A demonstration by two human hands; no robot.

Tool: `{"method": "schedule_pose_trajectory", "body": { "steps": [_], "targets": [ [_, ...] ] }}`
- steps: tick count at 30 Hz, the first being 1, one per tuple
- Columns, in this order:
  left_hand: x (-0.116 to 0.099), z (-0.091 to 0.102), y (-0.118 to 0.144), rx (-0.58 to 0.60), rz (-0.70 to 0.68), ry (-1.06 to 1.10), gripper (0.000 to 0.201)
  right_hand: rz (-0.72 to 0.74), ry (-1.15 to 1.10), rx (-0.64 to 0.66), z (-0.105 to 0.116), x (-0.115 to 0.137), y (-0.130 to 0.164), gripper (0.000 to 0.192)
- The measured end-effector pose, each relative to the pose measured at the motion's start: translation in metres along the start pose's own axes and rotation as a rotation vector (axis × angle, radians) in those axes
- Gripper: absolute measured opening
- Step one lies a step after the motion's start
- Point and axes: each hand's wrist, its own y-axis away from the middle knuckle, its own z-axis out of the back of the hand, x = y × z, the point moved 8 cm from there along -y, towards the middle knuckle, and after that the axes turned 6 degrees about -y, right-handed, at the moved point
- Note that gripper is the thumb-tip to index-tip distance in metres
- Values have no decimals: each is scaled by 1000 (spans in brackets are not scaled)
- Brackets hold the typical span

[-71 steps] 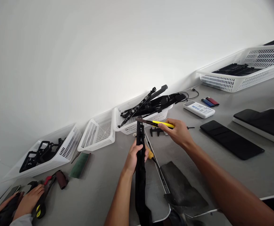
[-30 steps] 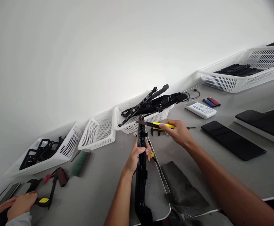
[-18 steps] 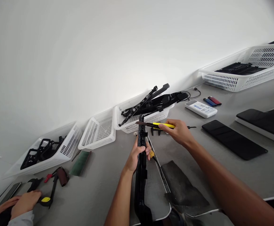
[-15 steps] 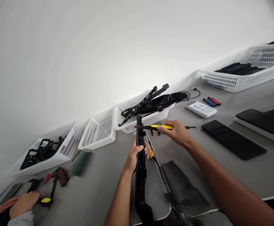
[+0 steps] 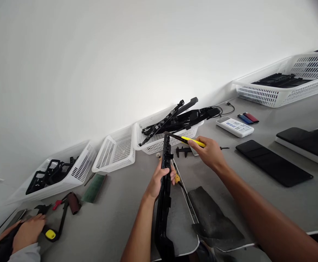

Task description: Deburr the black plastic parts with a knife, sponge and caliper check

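The left hand (image 5: 159, 180) grips a long black plastic part (image 5: 164, 203) standing on end near the table's (image 5: 115, 225) front edge; the right hand (image 5: 209, 153) pinches a yellow utility knife (image 5: 187, 140), its blade at the part's top end, before a white basket (image 5: 150, 143) along the table's back edge

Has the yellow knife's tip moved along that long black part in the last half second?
Yes. The yellow knife has tilted, its tip risen to the top end of the long black part, nearer the white basket behind.
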Motion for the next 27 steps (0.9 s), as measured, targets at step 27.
{"method": "schedule_pose_trajectory", "body": {
  "steps": [27],
  "targets": [
    [-13,22,2,-255,-52,60,48,81,-25,393,-32,10,11,58]
  ]
}}
